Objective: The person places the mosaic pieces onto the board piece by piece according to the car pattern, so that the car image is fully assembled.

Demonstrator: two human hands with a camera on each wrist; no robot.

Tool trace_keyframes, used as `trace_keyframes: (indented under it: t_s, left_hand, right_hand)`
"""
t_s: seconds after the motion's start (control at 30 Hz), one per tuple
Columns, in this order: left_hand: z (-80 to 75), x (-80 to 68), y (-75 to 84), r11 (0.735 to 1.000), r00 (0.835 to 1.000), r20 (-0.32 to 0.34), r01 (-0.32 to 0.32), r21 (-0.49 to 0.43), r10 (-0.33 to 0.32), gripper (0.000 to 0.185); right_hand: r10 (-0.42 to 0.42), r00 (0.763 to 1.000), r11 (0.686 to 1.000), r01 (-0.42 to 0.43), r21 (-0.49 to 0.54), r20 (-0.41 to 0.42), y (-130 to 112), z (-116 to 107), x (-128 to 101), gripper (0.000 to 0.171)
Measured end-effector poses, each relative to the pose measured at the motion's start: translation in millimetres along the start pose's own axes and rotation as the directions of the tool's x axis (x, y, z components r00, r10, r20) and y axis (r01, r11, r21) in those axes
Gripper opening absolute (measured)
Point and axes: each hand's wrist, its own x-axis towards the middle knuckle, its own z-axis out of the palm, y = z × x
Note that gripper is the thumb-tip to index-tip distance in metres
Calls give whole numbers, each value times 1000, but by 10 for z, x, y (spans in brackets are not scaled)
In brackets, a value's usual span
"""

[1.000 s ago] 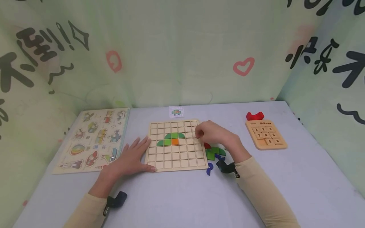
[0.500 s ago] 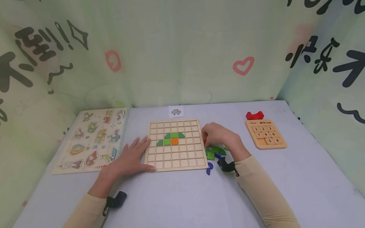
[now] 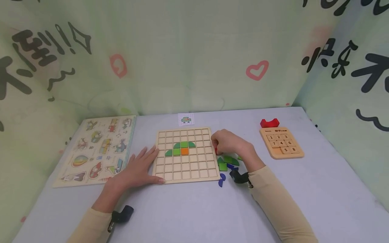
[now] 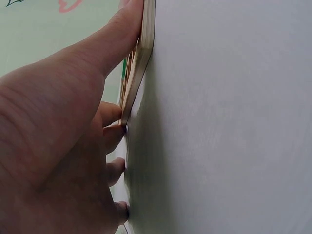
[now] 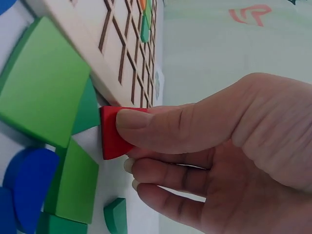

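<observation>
My left hand (image 3: 136, 168) lies with spread fingers along the left edge of a wooden grid board (image 3: 199, 174), its thumb at the near corner. Set in the grid are green squares (image 3: 184, 144), dark green quarter-round pieces (image 3: 169, 153) and an orange square (image 3: 184, 151). Just off the board's right edge, my right hand (image 3: 228, 141) pinches a red block (image 5: 111, 139) with a curved side between thumb and fingers. Below it in the head view is a pile of loose pieces: green squares (image 3: 223, 167), dark green curved ones and blue rounded ones (image 3: 223, 177).
A small pattern card (image 3: 185, 119) lies behind the board. On the left is a large picture puzzle board (image 3: 100, 135). To the right are a wooden number puzzle (image 3: 282, 143) and a red curved object (image 3: 269, 123). Printed curtains surround the table.
My right hand has come off the board's right edge to the loose pieces and taken hold of the red block, then shifted slightly up. The left hand stays in place.
</observation>
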Motion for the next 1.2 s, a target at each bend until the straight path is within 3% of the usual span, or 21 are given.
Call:
trace_keyframes:
  t_s: [0.2,0.37,0.77,1.2]
  left_hand:
    - [-4,1,3,1000,1000,10,5,-12,-5,122]
    - [0,-4,-4,1000,1000,4,0,-11,1,122]
    - [13,-3,-11,1000,1000,-7,-13,-21,13,121]
    - [2,-2,-4,1000,1000,-4,-6,-4,6,122]
  right_hand:
    - [-17,998,999,15,-32,-54,-24,-51,-26,12]
    - [-65,992,998,66,4,-110,-71,-42,2,14]
    - [-107,969,972,149,183,-221,-247,187,169,15]
    - [-104,955,966,164,200,-279,-410,368,241,13]
